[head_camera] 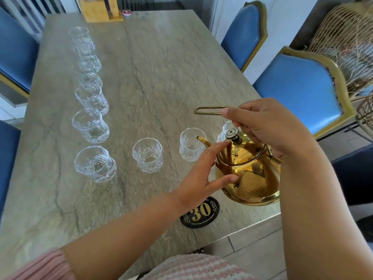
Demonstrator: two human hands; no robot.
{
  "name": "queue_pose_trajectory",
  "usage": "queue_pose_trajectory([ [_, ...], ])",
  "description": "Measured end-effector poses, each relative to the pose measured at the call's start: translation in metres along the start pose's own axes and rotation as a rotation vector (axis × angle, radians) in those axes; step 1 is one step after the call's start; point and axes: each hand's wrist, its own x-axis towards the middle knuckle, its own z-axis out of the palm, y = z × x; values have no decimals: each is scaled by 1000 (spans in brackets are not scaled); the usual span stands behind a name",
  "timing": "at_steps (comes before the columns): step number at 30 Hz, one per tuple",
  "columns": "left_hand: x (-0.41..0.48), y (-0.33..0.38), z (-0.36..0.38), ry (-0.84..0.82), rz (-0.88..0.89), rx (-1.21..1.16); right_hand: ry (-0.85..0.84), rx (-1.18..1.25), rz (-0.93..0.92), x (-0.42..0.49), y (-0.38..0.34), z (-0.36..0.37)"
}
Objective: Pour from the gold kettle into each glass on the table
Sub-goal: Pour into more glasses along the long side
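The gold kettle (250, 174) stands at the table's near right corner, spout pointing left. My right hand (264, 128) is closed on its raised wire handle (210, 110) above the lid knob. My left hand (203, 170) is open, fingertips touching the kettle's left side below the spout. Several clear cut glasses stand in an L: a column down the left, with the nearest (94, 163), and a row along the front, with one (147, 155), one (190, 146) by the spout, and one (225, 131) partly hidden behind the kettle. All look empty.
The stone-patterned table (153, 77) carries a black oval "30" plaque (199, 212) near the front edge. A wooden holder (101, 9) and small pink lid stand at the far end. Blue chairs (298, 87) line both sides; a wicker object is at the right.
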Motion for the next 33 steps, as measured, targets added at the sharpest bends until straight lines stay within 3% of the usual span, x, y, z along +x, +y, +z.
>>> queue_pose_trajectory([
  [13,3,0,6,15,-52,-58,-18,-156,-45,6,-5,2],
  [33,2,-2,8,38,-65,-82,-42,-187,-68,9,-6,5],
])
